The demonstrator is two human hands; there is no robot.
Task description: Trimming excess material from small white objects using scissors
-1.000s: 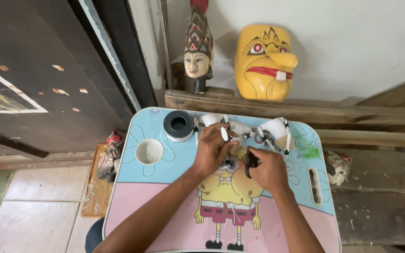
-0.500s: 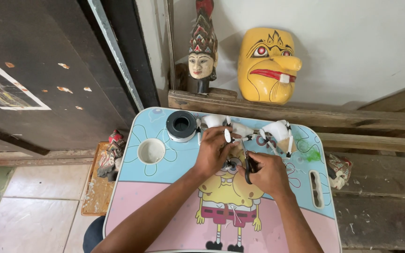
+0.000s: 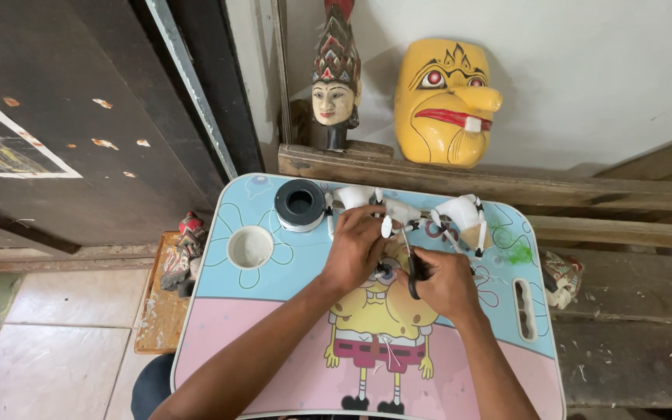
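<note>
On the lap table (image 3: pixel 289 365), our left hand (image 3: pixel 358 247) pinches a white puppet (image 3: pixel 398 214); our right hand (image 3: pixel 446 281), fisted, grips a dark tool (image 3: pixel 411 272). A slip could nick fingers or smear the paint cup (image 3: pixel 299 204) nearby.

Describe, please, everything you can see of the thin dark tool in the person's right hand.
The dark tool is slim and stick-like, apparently a brush or pen handle, though its tip is hidden. It stands nearly upright in the picture, leaning slightly, gripped in the fingers of the right hand. Its upper end points toward the small white-and-black piece held by the left hand, over the lap table.
</note>
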